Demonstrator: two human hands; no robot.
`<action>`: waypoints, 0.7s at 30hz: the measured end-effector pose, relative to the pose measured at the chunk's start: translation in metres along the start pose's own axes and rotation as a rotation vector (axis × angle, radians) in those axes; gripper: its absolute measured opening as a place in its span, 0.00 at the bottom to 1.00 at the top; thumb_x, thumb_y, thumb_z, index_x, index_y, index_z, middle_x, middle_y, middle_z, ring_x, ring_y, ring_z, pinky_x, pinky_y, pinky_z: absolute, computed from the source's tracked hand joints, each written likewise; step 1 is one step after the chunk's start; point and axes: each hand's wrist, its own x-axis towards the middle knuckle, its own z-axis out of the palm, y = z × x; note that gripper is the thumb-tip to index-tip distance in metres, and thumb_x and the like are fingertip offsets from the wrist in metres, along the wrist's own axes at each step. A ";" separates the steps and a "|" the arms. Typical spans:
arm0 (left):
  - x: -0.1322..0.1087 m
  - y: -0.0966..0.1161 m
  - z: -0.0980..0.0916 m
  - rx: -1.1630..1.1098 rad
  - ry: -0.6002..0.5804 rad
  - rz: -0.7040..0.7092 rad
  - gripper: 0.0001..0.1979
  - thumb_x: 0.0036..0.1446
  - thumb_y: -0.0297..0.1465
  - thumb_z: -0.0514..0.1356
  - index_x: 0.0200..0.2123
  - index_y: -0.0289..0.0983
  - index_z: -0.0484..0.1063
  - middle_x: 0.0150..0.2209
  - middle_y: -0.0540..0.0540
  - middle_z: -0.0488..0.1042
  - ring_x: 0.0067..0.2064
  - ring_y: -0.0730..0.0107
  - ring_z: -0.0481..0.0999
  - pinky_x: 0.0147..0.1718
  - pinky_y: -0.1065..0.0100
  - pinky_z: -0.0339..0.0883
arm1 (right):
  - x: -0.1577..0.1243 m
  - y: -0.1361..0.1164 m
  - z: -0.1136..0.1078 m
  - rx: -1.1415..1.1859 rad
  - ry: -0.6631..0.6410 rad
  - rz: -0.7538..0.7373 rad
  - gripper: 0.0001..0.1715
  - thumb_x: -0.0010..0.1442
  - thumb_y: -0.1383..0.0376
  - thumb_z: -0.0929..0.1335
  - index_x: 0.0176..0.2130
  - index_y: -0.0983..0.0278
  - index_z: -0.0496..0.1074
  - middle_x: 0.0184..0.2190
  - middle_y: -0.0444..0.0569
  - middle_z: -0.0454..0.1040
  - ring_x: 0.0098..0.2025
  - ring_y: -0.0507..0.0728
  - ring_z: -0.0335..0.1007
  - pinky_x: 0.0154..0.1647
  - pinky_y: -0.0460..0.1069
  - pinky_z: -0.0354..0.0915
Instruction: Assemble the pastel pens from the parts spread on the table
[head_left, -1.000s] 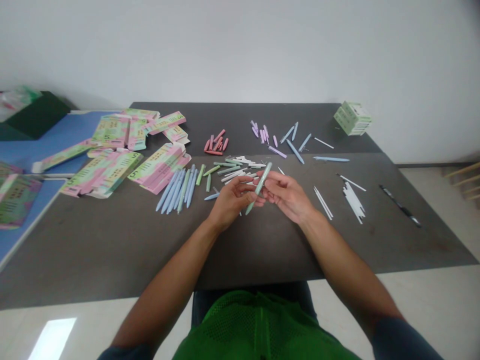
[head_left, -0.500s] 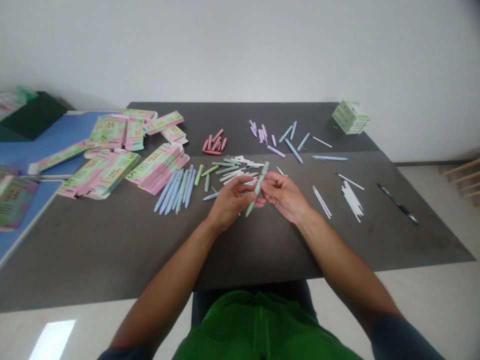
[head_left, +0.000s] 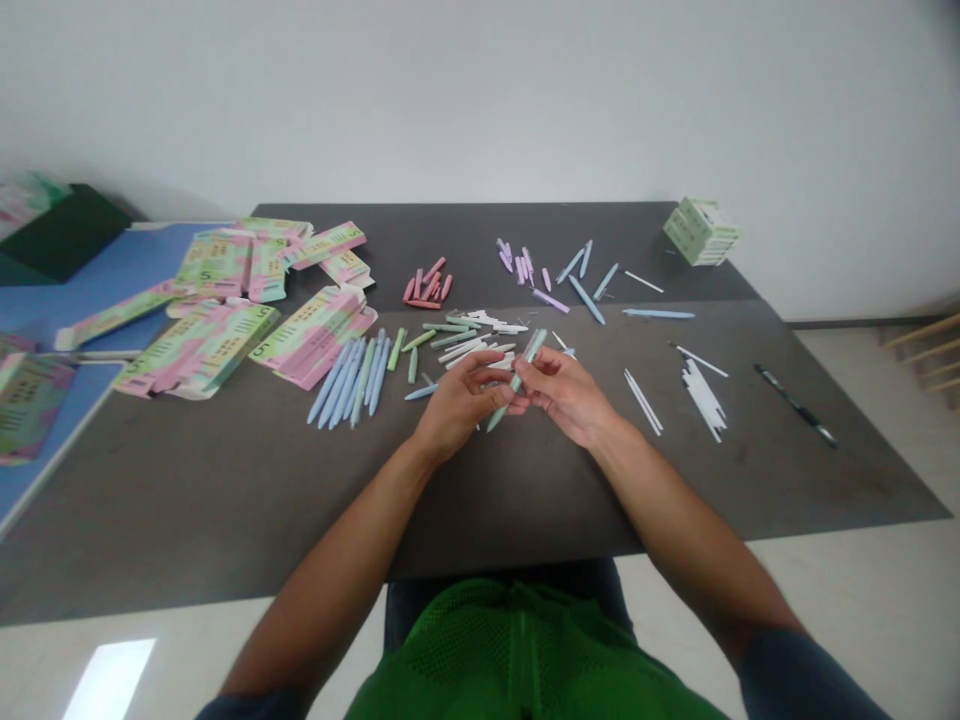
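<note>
A pale green pen (head_left: 534, 345) is held tilted between my two hands above the middle of the table. My left hand (head_left: 474, 395) is closed around its lower part, with the tip poking out below. The fingers of my right hand (head_left: 559, 385) pinch it higher up. Beyond my hands lie white refills (head_left: 484, 318) and loose green pen barrels (head_left: 450, 328), partly hidden by my left hand. A row of blue pens (head_left: 334, 385) with a green one (head_left: 365, 370) among them lies to the left.
Pink-and-green cartons (head_left: 311, 335) are spread at the left. Red pen parts (head_left: 429, 287), purple parts (head_left: 525, 262) and blue parts (head_left: 586, 298) lie farther back. At the right are white refills (head_left: 703, 400), a black pen (head_left: 795, 405) and a small green box stack (head_left: 701, 232).
The green pen has shifted slightly down and left between my hands, and its tilt differs a little. Both hands keep nearly the same place.
</note>
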 end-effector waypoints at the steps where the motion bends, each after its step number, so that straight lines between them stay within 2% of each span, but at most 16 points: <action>1: 0.000 0.000 -0.001 0.004 0.001 0.002 0.31 0.48 0.31 0.74 0.53 0.36 0.66 0.43 0.44 0.78 0.39 0.60 0.83 0.42 0.55 0.79 | 0.000 0.000 0.000 0.002 -0.012 0.002 0.22 0.52 0.50 0.78 0.39 0.62 0.76 0.25 0.41 0.67 0.26 0.49 0.58 0.26 0.47 0.57; 4: 0.001 0.000 -0.002 0.016 0.001 0.012 0.31 0.48 0.32 0.74 0.53 0.36 0.66 0.42 0.43 0.78 0.38 0.59 0.83 0.41 0.55 0.79 | 0.000 -0.001 -0.001 -0.004 -0.047 0.013 0.25 0.51 0.50 0.78 0.42 0.63 0.77 0.27 0.43 0.70 0.28 0.50 0.62 0.27 0.47 0.59; 10: 0.000 0.002 0.001 0.046 -0.007 0.020 0.34 0.46 0.31 0.75 0.54 0.36 0.65 0.44 0.41 0.79 0.38 0.58 0.83 0.43 0.52 0.78 | 0.002 0.006 -0.005 -0.037 0.017 0.001 0.22 0.48 0.53 0.80 0.38 0.63 0.77 0.28 0.43 0.72 0.27 0.50 0.63 0.28 0.48 0.60; 15: -0.001 0.002 0.001 0.056 0.006 0.031 0.36 0.44 0.32 0.76 0.54 0.36 0.65 0.45 0.41 0.79 0.37 0.60 0.83 0.44 0.52 0.78 | 0.000 0.003 -0.002 -0.039 -0.036 -0.020 0.24 0.51 0.51 0.78 0.41 0.63 0.78 0.32 0.46 0.74 0.29 0.51 0.66 0.29 0.48 0.62; 21: -0.001 0.000 0.004 0.052 0.005 0.039 0.37 0.43 0.32 0.77 0.53 0.36 0.64 0.44 0.41 0.79 0.37 0.59 0.84 0.42 0.56 0.78 | 0.002 0.010 0.001 -0.039 0.056 -0.016 0.22 0.46 0.54 0.81 0.35 0.64 0.77 0.27 0.43 0.72 0.27 0.50 0.64 0.28 0.48 0.62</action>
